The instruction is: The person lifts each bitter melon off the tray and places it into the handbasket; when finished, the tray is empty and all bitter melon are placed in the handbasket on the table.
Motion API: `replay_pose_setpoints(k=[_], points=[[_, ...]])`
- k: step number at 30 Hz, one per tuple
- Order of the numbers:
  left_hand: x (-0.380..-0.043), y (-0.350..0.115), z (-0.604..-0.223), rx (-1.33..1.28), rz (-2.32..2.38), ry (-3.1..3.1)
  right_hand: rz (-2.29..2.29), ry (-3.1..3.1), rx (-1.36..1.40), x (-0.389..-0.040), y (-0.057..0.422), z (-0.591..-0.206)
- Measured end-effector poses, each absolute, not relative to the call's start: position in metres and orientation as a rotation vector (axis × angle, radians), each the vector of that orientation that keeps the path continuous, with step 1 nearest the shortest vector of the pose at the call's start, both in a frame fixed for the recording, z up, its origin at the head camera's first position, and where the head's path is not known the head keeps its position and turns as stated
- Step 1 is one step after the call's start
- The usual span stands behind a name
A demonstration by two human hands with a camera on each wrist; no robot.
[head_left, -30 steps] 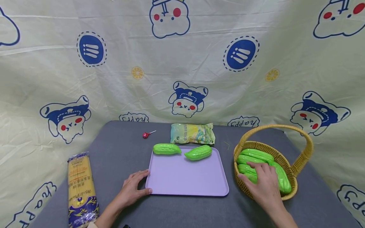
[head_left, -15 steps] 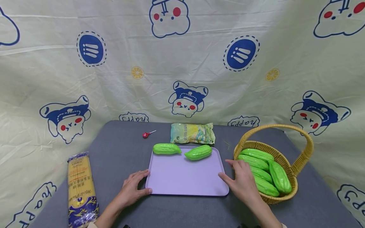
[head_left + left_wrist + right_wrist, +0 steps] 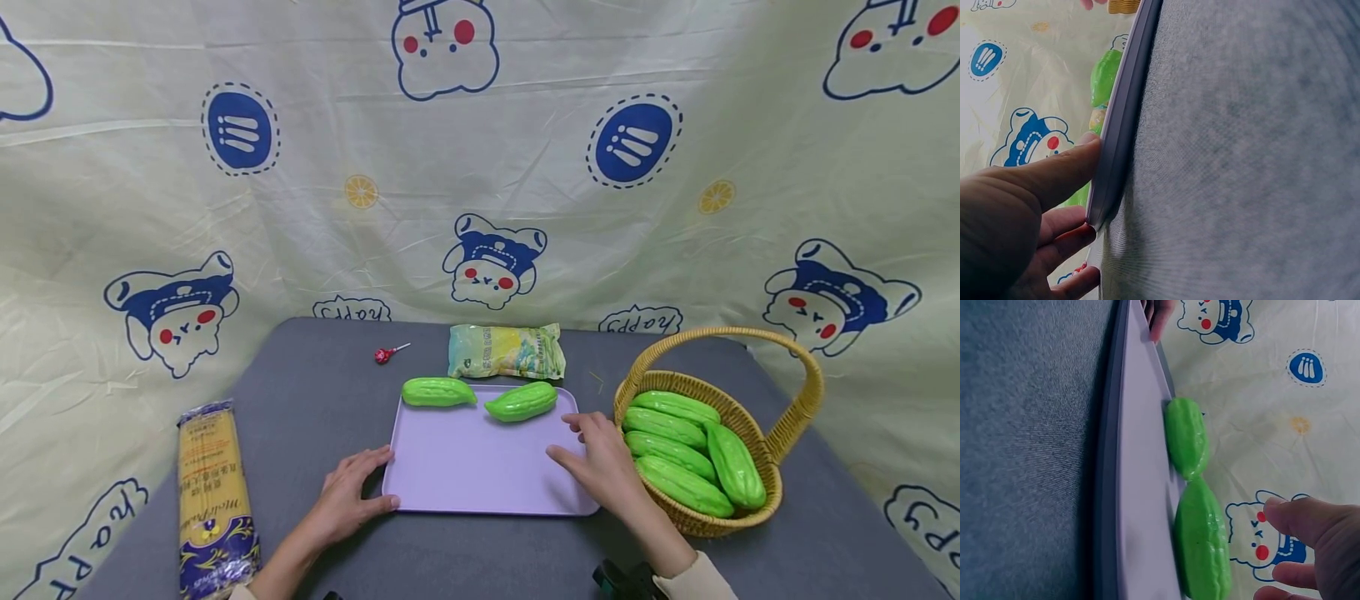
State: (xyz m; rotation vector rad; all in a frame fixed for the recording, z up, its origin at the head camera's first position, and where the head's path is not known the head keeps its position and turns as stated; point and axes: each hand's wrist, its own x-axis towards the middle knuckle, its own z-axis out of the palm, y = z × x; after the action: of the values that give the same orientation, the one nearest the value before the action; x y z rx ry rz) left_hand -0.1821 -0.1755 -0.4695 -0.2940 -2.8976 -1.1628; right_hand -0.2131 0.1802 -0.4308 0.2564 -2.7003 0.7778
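Two green, ridged bitter melons (image 3: 439, 392) lie along the far edge of a lilac tray (image 3: 491, 479), one at its left and one at its right. My left hand (image 3: 352, 496) touches the tray's left side, with thumb near the front corner and fingers extended; the left wrist view shows the thumb (image 3: 1063, 169) at the rim. Over the tray's right side hovers my right hand (image 3: 603, 467), fingers spread and holding nothing. To its right, a woven basket (image 3: 776, 450) with a tall handle contains several more bitter melons (image 3: 686, 486).
Behind the tray lies a yellow-green packet (image 3: 507, 352), with a red lollipop (image 3: 383, 356) to its left. A long spaghetti pack (image 3: 216, 492) lies at the left of the grey table (image 3: 480, 562). A printed cloth (image 3: 315, 233) hangs behind.
My right hand has moved left, from over the basket's melons, past the basket's rim, to the tray's right side. My left hand, the tray and its two melons stay where they were.
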Motion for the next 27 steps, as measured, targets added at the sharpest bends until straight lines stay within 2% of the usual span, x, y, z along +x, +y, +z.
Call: replay_pose_setpoints(k=[17, 27], points=[[-0.182, -0.176, -0.469, -0.281, -1.17, -2.909, 0.86, -2.751, 0.218, -0.263, 0.162, -0.43], [-0.183, -0.176, -0.469, -0.284, -1.168, -2.908, 0.875, -2.859, 0.287, -0.289, 0.162, -0.424]])
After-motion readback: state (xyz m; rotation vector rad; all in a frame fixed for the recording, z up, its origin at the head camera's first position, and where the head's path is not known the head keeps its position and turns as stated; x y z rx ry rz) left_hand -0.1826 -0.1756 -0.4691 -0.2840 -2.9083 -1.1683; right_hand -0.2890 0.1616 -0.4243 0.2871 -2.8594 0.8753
